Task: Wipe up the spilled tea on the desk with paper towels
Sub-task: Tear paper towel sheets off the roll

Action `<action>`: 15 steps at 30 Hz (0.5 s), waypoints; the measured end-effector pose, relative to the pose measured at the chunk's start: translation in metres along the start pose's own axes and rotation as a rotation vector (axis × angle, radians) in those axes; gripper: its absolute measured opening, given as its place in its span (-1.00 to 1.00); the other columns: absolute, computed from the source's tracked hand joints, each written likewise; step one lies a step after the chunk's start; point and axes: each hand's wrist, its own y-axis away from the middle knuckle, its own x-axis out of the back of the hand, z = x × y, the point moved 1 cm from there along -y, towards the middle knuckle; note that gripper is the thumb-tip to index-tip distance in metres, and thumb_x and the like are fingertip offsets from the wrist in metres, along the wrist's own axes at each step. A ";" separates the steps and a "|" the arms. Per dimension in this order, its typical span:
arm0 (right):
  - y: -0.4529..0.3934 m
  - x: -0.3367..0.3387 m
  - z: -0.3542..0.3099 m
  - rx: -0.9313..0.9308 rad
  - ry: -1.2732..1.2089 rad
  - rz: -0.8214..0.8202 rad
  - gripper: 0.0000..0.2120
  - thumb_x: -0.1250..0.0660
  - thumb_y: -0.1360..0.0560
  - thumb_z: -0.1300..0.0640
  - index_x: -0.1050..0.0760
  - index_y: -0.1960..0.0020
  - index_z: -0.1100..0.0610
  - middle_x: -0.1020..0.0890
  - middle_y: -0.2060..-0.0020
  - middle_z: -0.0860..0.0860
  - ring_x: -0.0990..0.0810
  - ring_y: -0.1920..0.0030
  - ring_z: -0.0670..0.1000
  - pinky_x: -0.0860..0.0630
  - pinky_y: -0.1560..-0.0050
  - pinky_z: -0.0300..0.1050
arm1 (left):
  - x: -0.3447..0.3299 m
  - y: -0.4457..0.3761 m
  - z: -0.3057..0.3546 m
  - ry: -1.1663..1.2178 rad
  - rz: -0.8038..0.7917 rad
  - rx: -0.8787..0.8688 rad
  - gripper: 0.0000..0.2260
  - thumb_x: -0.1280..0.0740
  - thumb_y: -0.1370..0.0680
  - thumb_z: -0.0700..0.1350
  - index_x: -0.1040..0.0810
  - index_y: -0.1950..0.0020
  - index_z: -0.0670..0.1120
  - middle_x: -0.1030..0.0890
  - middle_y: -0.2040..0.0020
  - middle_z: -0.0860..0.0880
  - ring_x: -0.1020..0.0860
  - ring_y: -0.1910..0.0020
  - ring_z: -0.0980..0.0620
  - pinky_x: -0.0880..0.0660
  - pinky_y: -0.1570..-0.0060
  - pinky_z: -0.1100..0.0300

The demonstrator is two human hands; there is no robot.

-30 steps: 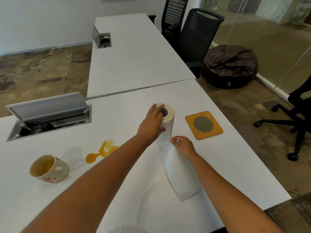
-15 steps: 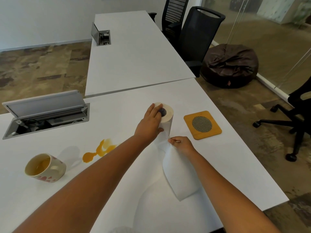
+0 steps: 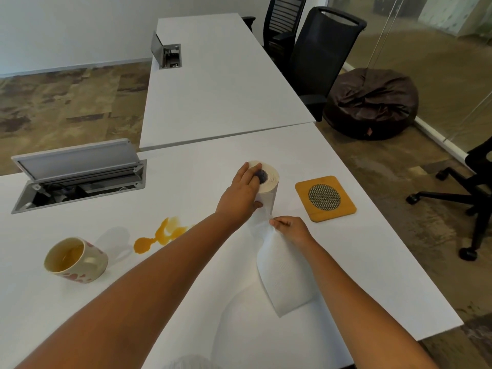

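A white paper towel roll (image 3: 270,186) stands upright on the white desk (image 3: 359,262). My left hand (image 3: 241,193) grips the roll from the top and side. My right hand (image 3: 290,230) pinches the unrolled sheet (image 3: 283,275) just below the roll; the sheet hangs down toward me and curls at its end. An orange puddle of spilled tea (image 3: 159,234) lies on the desk to the left of my left forearm. A patterned mug (image 3: 76,259) with tea in it stands left of the puddle.
A bamboo coaster (image 3: 324,198) with a mesh centre lies right of the roll. An open cable box (image 3: 77,179) is sunk in the desk at the back left. A second desk (image 3: 218,75), office chairs (image 3: 324,57) and a dark beanbag (image 3: 372,102) lie beyond.
Both hands keep their hold on the roll and the sheet. The view has shifted slightly; nothing on the desk has visibly moved.
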 end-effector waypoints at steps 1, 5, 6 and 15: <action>0.001 0.001 0.004 -0.007 -0.005 0.005 -0.69 -0.31 -0.51 0.05 -0.56 -0.17 0.20 -0.62 -0.13 0.10 -0.50 -0.04 -0.03 -0.36 -0.03 -0.26 | 0.000 0.000 0.000 0.003 -0.001 0.002 -0.59 -0.38 -0.47 -0.11 -0.39 -0.26 -0.21 -0.12 -0.53 -0.05 0.01 -0.52 -0.09 -0.43 -0.26 0.03; 0.004 0.006 0.015 -0.026 -0.066 0.068 -0.72 -0.34 -0.49 0.04 -0.59 -0.13 0.16 -0.63 -0.07 0.04 -0.55 -0.08 0.00 -0.40 0.09 -0.39 | 0.000 -0.001 0.000 0.008 -0.007 0.015 -0.57 -0.38 -0.48 -0.12 -0.37 -0.29 -0.21 -0.11 -0.53 -0.04 0.02 -0.52 -0.08 -0.43 -0.24 0.03; 0.004 0.007 0.013 -0.024 -0.070 0.075 -0.69 -0.35 -0.48 0.01 -0.58 -0.14 0.14 -0.63 -0.10 0.05 -0.55 -0.12 0.02 -0.41 0.00 -0.32 | 0.000 -0.002 0.000 0.009 -0.005 0.020 -0.56 -0.38 -0.48 -0.12 -0.36 -0.30 -0.21 -0.11 -0.53 -0.04 0.02 -0.52 -0.08 -0.43 -0.24 0.03; 0.012 -0.002 0.019 -0.010 0.517 -0.005 -0.56 -0.34 -0.44 -0.16 -0.48 -0.23 0.03 -0.57 -0.23 0.04 -0.46 -0.28 0.13 -0.09 -0.41 0.28 | 0.000 -0.001 0.002 0.000 -0.005 0.025 -0.53 -0.37 -0.48 -0.12 -0.33 -0.33 -0.22 -0.11 -0.53 -0.04 0.02 -0.52 -0.08 -0.41 -0.26 0.03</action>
